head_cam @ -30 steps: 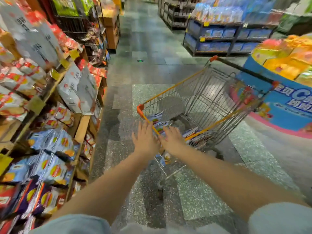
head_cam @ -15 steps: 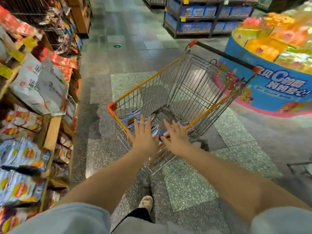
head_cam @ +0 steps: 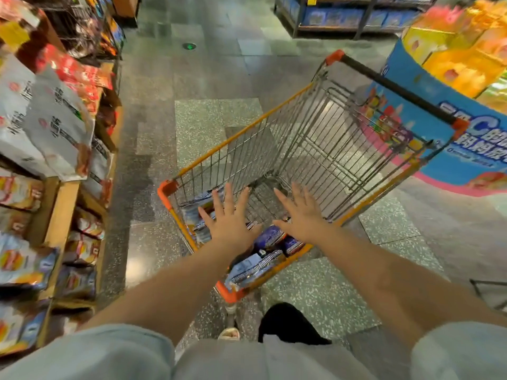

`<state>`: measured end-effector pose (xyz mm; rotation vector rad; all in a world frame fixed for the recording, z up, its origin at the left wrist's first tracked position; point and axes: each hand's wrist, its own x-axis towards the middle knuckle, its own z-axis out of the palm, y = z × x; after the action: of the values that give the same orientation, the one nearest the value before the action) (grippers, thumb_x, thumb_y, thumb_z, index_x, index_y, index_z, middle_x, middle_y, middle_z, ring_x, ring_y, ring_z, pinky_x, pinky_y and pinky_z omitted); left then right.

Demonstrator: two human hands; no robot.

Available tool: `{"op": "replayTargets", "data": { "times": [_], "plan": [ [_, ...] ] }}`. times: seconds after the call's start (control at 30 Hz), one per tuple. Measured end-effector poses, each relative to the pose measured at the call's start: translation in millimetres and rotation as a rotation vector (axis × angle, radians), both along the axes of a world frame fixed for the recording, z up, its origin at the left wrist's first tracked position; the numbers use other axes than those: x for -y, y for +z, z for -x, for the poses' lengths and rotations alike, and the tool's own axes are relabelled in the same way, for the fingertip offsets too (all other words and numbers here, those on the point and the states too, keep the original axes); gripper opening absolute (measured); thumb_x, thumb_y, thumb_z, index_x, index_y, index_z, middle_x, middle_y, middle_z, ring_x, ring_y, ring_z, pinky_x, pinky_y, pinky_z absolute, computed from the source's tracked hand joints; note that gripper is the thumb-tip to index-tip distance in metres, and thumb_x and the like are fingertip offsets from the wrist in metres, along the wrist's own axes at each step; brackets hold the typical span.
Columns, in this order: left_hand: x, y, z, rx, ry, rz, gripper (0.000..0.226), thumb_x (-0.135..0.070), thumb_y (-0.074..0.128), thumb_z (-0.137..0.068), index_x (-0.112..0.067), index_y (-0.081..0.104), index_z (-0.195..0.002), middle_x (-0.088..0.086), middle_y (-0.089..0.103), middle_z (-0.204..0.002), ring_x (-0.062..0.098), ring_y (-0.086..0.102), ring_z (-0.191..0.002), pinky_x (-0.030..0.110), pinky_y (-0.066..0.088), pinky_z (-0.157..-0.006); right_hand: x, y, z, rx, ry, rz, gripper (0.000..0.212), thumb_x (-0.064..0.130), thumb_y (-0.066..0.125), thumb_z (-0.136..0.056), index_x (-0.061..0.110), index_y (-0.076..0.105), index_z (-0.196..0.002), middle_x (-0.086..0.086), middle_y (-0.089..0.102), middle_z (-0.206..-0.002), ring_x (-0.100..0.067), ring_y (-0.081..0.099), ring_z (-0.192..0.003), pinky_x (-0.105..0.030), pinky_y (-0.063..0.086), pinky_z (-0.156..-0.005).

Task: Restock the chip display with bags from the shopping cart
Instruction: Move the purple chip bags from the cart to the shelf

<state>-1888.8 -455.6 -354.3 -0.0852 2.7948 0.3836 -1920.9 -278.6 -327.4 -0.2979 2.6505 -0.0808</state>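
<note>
A speckled terrazzo floor (head_cam: 208,124) of grey and green slabs carries everything here. A wire cart (head_cam: 315,149) with orange trim stands on it at an angle, its black handle at the far end. Blue chip bags (head_cam: 247,266) lie in the cart's near end, piled against the front wall; the rest of its wire bottom is bare. On the left, wooden shelves (head_cam: 61,212) rise from the floor, packed with chip bags in rows, with large white bags (head_cam: 55,124) above. On the right a round blue display (head_cam: 450,149) stands on the floor just beside the cart, stacked with yellow packs.
</note>
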Motion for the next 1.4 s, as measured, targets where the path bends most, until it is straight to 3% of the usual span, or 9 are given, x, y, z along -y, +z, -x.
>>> {"op": "replayTargets", "data": {
  "times": [0.2,0.33,0.47,0.63,0.83,1.03,1.13,1.23,1.4],
  "plan": [
    [-19,-17,34,0.077,0.021,0.024,0.102,-0.075,0.044,-0.083,-0.044,-0.037,-0.136,0.0,-0.047,-0.147,0.036,-0.038,-0.137,0.068,-0.02,-0.102,-31,-38,63,0.046,0.378,-0.194,0.096,0.065,0.051,-0.087,0.043,-0.022,-0.145,-0.005,-0.033,-0.154,-0.034,-0.024,-0.143,-0.048,-0.01,-0.115],
    [-37,-27,49,0.129,0.101,0.056,0.114,-0.076,0.052,-0.079,-0.048,-0.048,-0.126,-0.003,-0.059,-0.135,0.035,-0.047,-0.129,0.07,-0.021,-0.101,-47,-68,99,0.147,0.512,-0.188,0.104,0.07,0.052,-0.082,0.043,-0.031,-0.141,-0.004,-0.04,-0.15,-0.034,-0.029,-0.141,-0.049,-0.012,-0.115],
    [-62,-41,57,0.16,0.184,0.07,0.123,-0.081,0.055,-0.071,-0.048,-0.053,-0.12,-0.004,-0.062,-0.132,0.035,-0.048,-0.128,0.068,-0.029,-0.096,-55,-93,131,0.179,0.677,-0.214,0.11,0.079,0.049,-0.075,0.044,-0.045,-0.119,-0.003,-0.043,-0.148,-0.034,-0.029,-0.141,-0.053,-0.011,-0.116],
    [-81,-53,67,0.207,0.282,0.092,0.122,-0.082,0.055,-0.069,-0.049,-0.049,-0.122,-0.004,-0.063,-0.128,0.032,-0.047,-0.128,0.063,-0.034,-0.089,-55,-122,166,0.241,0.842,-0.19,0.11,0.078,0.054,-0.074,0.046,-0.041,-0.121,-0.003,-0.042,-0.149,-0.035,-0.027,-0.142,-0.055,-0.01,-0.115],
    [-83,-59,50,0.243,0.449,0.108,0.119,-0.079,0.055,-0.073,-0.05,-0.051,-0.117,-0.004,-0.059,-0.132,0.033,-0.037,-0.138,0.069,-0.019,-0.102,-39,-159,162,0.405,1.045,-0.249,0.11,0.076,0.056,-0.074,0.044,-0.023,-0.145,0.001,-0.037,-0.152,-0.036,-0.027,-0.142,-0.069,-0.005,-0.109],
    [-89,-55,34,0.331,0.587,0.161,0.116,-0.078,0.051,-0.078,-0.045,-0.055,-0.113,0.002,-0.056,-0.136,0.036,-0.035,-0.139,0.071,-0.013,-0.105,-31,-184,155,0.547,1.01,-0.229,0.099,0.06,0.062,-0.082,0.05,-0.014,-0.145,0.005,-0.033,-0.154,-0.036,-0.016,-0.145,-0.068,0.014,-0.109],
    [-90,-55,28,0.345,0.639,0.155,0.116,-0.077,0.052,-0.077,-0.046,-0.053,-0.116,0.003,-0.053,-0.141,0.036,-0.035,-0.139,0.071,-0.013,-0.105,-25,-189,151,0.557,1.018,-0.283,0.096,0.056,0.06,-0.086,0.048,-0.014,-0.146,-0.002,-0.019,-0.159,-0.039,0.007,-0.146,-0.055,0.031,-0.11],
    [-87,-56,27,0.353,0.663,0.154,0.116,-0.076,0.054,-0.077,-0.046,-0.051,-0.12,0.002,-0.053,-0.14,0.035,-0.036,-0.138,0.071,-0.014,-0.105,-21,-195,150,0.525,1.08,-0.32,0.083,0.06,0.05,-0.091,0.042,-0.003,-0.151,-0.013,0.017,-0.157,-0.039,0.033,-0.136,-0.052,0.038,-0.105],
    [-90,-59,28,0.412,0.626,0.176,0.114,-0.076,0.05,-0.08,-0.043,-0.051,-0.12,0.004,-0.052,-0.14,0.037,-0.031,-0.141,0.071,-0.012,-0.105,-22,-187,157,0.436,0.999,-0.214,0.059,0.033,0.043,-0.101,0.044,0.013,-0.15,-0.01,0.045,-0.141,-0.032,0.05,-0.121,-0.043,0.046,-0.09]
  ]
}}
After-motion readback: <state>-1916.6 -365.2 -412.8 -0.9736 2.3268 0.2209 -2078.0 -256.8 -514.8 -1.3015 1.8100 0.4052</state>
